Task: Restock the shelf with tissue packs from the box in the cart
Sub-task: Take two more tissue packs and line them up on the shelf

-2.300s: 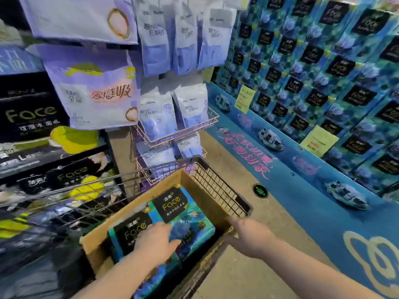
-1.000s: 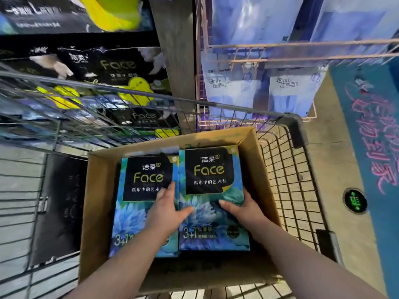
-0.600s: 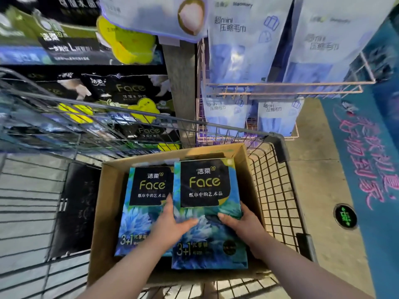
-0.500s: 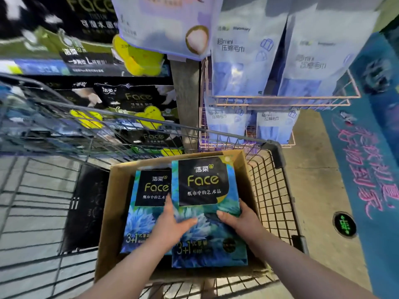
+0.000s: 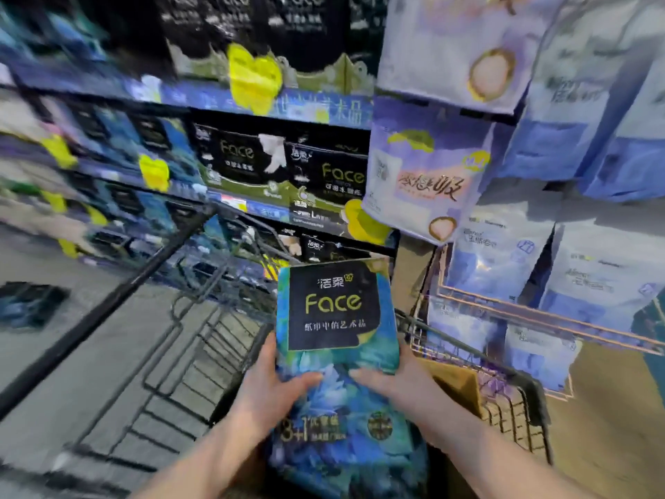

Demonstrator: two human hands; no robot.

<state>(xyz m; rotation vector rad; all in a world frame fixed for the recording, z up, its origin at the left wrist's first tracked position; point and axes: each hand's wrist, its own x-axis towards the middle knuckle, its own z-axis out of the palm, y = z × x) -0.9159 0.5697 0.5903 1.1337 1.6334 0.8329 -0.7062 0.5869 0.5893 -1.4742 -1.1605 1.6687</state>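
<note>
Head cam: both hands hold one blue Face tissue pack (image 5: 338, 318) up over the cart (image 5: 518, 415).
L hand (image 5: 273, 394) grips its left edge, R hand (image 5: 403, 387) its right, thumbs across the front; pack is above the cardboard box (image 5: 457, 387), w/ stocked shelf (image 5: 288, 106) behind. Bkgd blurred.
</note>
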